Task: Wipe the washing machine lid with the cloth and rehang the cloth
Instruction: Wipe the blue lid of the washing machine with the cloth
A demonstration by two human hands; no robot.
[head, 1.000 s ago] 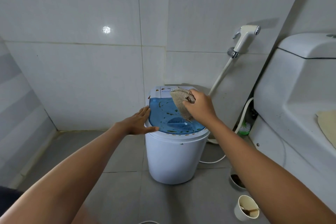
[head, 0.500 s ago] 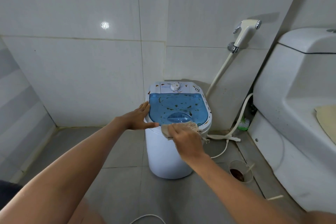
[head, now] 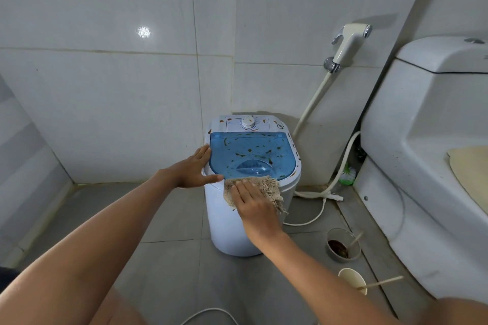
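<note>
- Since 0.5 s ago, right hand (head: pixel 252 199) sits a little lower on the near rim; cloth (head: pixel 266 188) now hangs further down the machine's front wall.
- Right hand: palm down, fingers flat, pressing the beige cloth against the front edge of the washing machine lid (head: pixel 250 154); no pinch visible.
- Left hand (head: pixel 194 170): open, fingers spread, flat against the lid's left rim, thumb along the near edge.
- Lid: blue, translucent, closed, brown smears across most of it.
- Washing machine (head: pixel 224 227): small, white, on the floor (head: pixel 169 219) in the corner; control dial (head: pixel 248 122) behind the lid.
- Right of machine: two cups (head: pixel 343 245) with stirrers, toilet (head: pixel 422 166), wall-hung spray nozzle (head: pixel 348 45).
</note>
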